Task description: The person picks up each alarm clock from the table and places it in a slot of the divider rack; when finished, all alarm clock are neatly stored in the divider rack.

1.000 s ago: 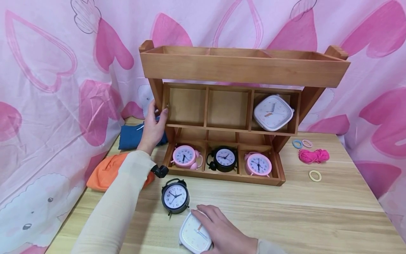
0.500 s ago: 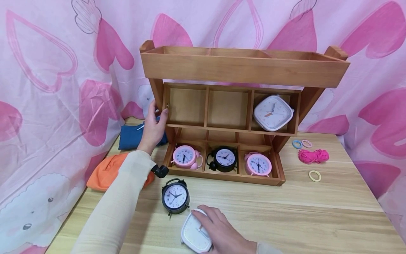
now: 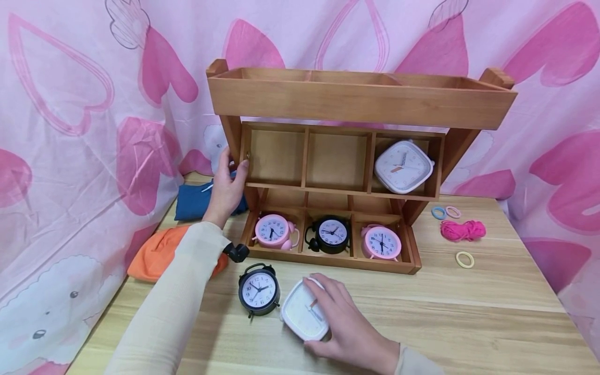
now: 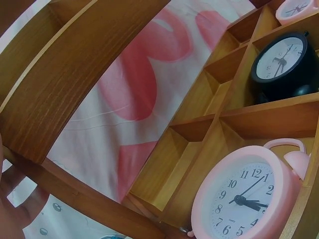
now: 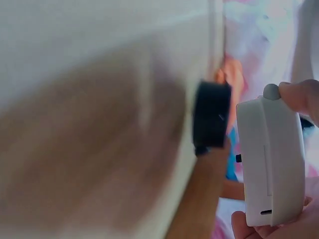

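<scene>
My right hand (image 3: 349, 328) pinches the white clock (image 3: 304, 311) only by its edges, fingers curled, so it may slip and hit the black clock (image 3: 259, 289) beside it, while my left hand (image 3: 227, 187) grips the shelf (image 3: 361, 101) post.

Illumination is bright, even and diffuse; shadows are soft. The head view is sharp, with slight bowing toward 3 and 9 o'clock. The left wrist view shows fisheye curvature. The right wrist view is heavily blurred toward 9 o'clock.

Numerals 1 to 12 on the pink alarm clock (image 4: 242, 195) dial, likewise on the black clock (image 3: 259, 289)
</scene>
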`<state>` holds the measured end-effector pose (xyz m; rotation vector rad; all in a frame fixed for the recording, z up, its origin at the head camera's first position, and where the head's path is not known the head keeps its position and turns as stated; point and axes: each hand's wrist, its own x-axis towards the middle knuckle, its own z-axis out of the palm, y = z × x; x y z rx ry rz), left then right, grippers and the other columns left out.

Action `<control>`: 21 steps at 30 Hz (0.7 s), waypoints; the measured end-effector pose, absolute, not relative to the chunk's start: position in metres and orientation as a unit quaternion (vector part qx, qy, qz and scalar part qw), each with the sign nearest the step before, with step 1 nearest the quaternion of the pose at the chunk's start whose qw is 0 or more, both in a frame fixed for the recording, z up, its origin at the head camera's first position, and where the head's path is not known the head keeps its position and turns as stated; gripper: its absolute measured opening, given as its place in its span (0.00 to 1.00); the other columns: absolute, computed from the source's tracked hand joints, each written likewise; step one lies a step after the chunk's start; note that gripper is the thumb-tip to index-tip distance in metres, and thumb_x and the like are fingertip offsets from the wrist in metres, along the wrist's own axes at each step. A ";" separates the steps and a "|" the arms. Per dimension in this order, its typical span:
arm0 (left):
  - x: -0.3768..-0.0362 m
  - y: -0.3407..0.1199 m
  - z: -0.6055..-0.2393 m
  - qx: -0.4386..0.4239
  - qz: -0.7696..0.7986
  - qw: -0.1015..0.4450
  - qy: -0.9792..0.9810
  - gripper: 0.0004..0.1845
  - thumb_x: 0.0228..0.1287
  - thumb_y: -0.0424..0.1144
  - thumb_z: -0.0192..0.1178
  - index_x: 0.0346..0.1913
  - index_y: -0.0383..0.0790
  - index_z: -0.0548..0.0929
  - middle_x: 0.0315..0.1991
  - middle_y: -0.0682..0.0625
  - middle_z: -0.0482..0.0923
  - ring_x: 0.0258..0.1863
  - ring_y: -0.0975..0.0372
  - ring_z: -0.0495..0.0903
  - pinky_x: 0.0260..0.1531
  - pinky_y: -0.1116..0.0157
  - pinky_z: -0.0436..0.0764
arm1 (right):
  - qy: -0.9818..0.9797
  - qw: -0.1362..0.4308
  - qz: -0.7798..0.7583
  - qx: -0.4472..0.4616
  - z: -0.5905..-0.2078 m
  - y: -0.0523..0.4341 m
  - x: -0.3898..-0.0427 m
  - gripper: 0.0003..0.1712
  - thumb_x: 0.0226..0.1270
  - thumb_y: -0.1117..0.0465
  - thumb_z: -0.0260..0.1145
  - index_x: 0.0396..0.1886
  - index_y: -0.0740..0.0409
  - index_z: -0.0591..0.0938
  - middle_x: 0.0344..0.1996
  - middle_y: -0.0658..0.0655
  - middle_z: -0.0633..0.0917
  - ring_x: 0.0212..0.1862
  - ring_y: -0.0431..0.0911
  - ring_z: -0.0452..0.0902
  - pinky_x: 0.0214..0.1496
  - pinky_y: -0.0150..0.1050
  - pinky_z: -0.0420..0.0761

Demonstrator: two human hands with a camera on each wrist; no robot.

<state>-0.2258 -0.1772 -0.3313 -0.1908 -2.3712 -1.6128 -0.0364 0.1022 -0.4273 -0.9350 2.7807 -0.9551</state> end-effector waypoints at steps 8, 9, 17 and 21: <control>-0.222 -0.176 -0.328 -0.065 -0.557 0.129 -0.818 0.31 0.77 0.44 0.48 0.77 0.45 0.51 0.73 0.41 0.60 0.69 0.47 0.66 0.65 0.44 0.71 | 0.900 -0.081 -0.324 -0.281 -0.404 0.115 -0.059 0.67 0.36 0.46 0.84 0.77 0.50 0.58 0.73 0.56 0.64 0.70 0.51 0.62 0.65 0.52 0.76; -0.222 -0.176 -0.328 -0.065 -0.558 0.129 -0.817 0.31 0.77 0.44 0.48 0.77 0.46 0.51 0.73 0.41 0.60 0.69 0.47 0.66 0.65 0.44 0.71 | 0.899 -0.089 -0.327 -0.277 -0.400 0.117 -0.061 0.67 0.36 0.47 0.84 0.77 0.49 0.58 0.73 0.56 0.64 0.70 0.51 0.62 0.65 0.53 0.76; -0.222 -0.176 -0.328 -0.059 -0.557 0.122 -0.819 0.32 0.78 0.45 0.48 0.77 0.46 0.49 0.74 0.41 0.58 0.71 0.47 0.64 0.65 0.44 0.70 | 0.879 -0.167 -0.350 -0.279 -0.370 0.126 -0.087 0.64 0.36 0.52 0.85 0.75 0.55 0.61 0.72 0.59 0.65 0.69 0.55 0.62 0.67 0.59 0.69; -0.226 -0.178 -0.333 -0.057 -0.558 0.122 -0.819 0.31 0.78 0.45 0.47 0.77 0.47 0.49 0.74 0.41 0.58 0.71 0.46 0.63 0.65 0.43 0.70 | 0.868 -0.208 -0.356 -0.275 -0.352 0.128 -0.103 0.63 0.37 0.53 0.84 0.75 0.57 0.61 0.72 0.60 0.65 0.68 0.56 0.62 0.64 0.56 0.71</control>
